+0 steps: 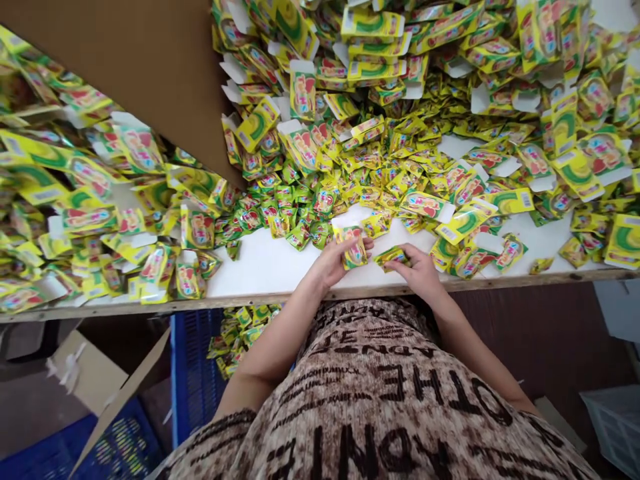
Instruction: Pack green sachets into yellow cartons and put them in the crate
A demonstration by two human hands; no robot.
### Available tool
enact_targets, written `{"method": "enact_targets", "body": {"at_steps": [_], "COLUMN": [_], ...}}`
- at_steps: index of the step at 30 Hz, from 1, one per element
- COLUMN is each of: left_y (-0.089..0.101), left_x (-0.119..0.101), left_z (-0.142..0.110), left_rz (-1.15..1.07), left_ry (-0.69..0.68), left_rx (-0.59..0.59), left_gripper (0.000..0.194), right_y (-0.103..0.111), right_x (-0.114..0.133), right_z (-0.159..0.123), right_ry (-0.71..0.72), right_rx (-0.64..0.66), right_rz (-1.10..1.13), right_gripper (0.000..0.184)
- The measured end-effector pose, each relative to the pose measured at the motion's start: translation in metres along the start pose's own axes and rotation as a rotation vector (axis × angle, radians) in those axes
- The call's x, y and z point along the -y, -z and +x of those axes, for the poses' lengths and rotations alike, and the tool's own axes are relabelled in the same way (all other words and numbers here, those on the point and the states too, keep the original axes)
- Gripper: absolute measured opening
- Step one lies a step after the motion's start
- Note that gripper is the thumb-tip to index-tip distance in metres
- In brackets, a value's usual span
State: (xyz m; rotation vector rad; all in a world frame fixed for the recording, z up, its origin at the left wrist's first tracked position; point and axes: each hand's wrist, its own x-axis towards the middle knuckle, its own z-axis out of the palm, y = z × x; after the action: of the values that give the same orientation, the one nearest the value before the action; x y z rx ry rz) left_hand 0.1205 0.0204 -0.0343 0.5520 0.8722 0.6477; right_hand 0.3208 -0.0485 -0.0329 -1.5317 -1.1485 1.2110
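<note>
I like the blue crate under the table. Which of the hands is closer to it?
Left. The left hand is above the table edge, nearer the blue crate lower left; the right hand is farther right.

Yellow-green sachets (350,193) on a white table (270,267); brown, black-lettered top (390,400).

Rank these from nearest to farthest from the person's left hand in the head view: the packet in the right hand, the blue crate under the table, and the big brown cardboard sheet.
1. Packet, just right of the left hand, held by the right hand.
2. Blue crate, below the table edge, lower left.
3. Brown cardboard sheet, upper left, over the pile.
</note>
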Motion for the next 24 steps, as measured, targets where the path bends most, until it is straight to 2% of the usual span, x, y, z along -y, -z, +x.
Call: {"method": "enact_targets", "body": {"at_steps": [2, 4, 6, 9, 12, 15, 19, 21, 24], "left_y": [0.002, 0.001, 0.000, 0.004, 0.011, 0.014, 0.011, 0.010, 0.010], "left_x": [0.010, 0.019, 0.027, 0.036, 0.043, 0.045, 0.039, 0.035, 0.035], "left_z": [-0.003, -0.004, -0.004, -0.005, -0.009, -0.015, -0.020, -0.022, -0.023], "left_rz": [0.128, 0.280, 0.368, 0.431, 0.497, 0.524, 0.471, 0.372, 0.288], "left_ry": [-0.014, -0.086, -0.179, -0.268, -0.300, -0.316, -0.249, -0.222, -0.225], "left_rx": [-0.018, -0.026, -0.040, -0.055, -0.075, -0.080, 0.007, 0.051, 0.033], "left_gripper": [0.047, 0.046, 0.048, 0.042, 0.033, 0.032, 0.035, 0.039, 0.040], "right_y": [-0.005, -0.012, -0.019, -0.028, -0.030, -0.025, -0.021, -0.023, -0.031], "right_x": [0.015, 0.027, 0.032, 0.024, 0.017, 0.024, 0.038, 0.037, 0.026], "right_z": [0.011, 0.024, 0.035, 0.043, 0.043, 0.043, 0.048, 0.047, 0.039], "right_ry": [0.068, 0.166, 0.253, 0.347, 0.415, 0.481, 0.559, 0.548, 0.523], "right_rx": [-0.114, -0.170, -0.147, -0.119, -0.043, 0.096, 0.230, 0.171, 0.030], "right_rz": [0.087, 0.094, -0.004, -0.254, -0.451, -0.570, -0.592, -0.558, -0.527], "right_gripper": [0.028, 0.028, 0.026, 0.023, 0.020, 0.017, 0.013, 0.015, 0.020]}}
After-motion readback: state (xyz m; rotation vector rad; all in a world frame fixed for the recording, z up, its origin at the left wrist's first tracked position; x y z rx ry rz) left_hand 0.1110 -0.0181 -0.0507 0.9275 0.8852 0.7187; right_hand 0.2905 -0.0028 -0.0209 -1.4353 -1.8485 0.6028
